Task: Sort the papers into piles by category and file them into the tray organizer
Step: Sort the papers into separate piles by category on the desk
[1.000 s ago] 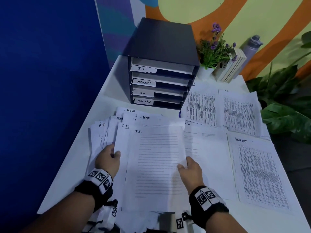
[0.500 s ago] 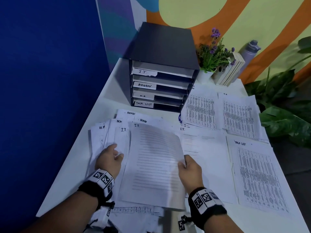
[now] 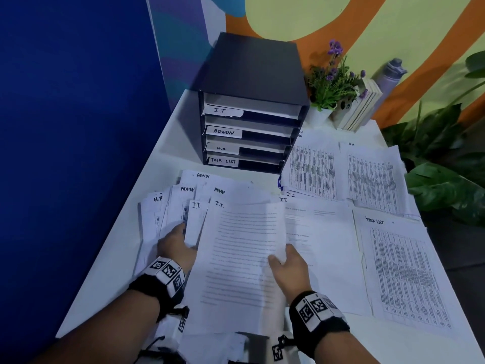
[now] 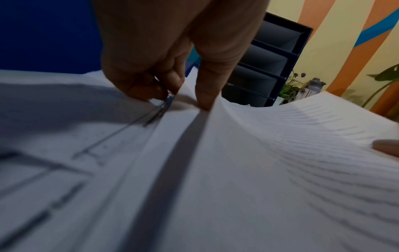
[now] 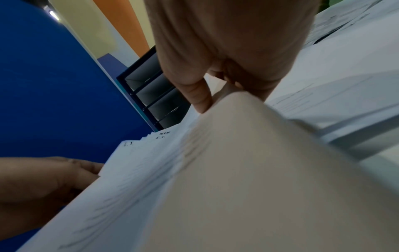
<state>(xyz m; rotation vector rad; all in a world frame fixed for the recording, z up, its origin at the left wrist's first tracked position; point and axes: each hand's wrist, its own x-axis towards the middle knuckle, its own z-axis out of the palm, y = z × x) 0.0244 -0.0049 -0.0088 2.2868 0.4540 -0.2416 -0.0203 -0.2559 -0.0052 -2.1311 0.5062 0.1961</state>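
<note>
The black tray organizer [image 3: 252,82] stands at the table's back with slots labelled I.T, ADMIN, H.R and TASK LIST. My left hand [image 3: 181,233] grips a fanned stack of papers [image 3: 168,214] headed H.R, ADMIN and I.T.; in the left wrist view its fingers [image 4: 170,80] curl round the sheet edges. My right hand [image 3: 280,256] pinches the right edge of the top I.T. sheet [image 3: 241,258], which curves up off the stack. The right wrist view shows the thumb [image 5: 198,95] on that sheet [image 5: 237,170].
Sorted piles lie to the right: an I.T. pile [image 3: 325,248], a TASK LIST pile [image 3: 401,274] and two table-printed piles [image 3: 312,169] [image 3: 372,177] behind. A potted plant [image 3: 330,82], books [image 3: 359,106] and a bottle [image 3: 388,74] stand at the back right. A blue wall [image 3: 78,127] bounds the left.
My right hand has lifted the top I.T. sheet's right edge off the fanned stack, so it now bows upward. The left hand keeps its hold in place.
</note>
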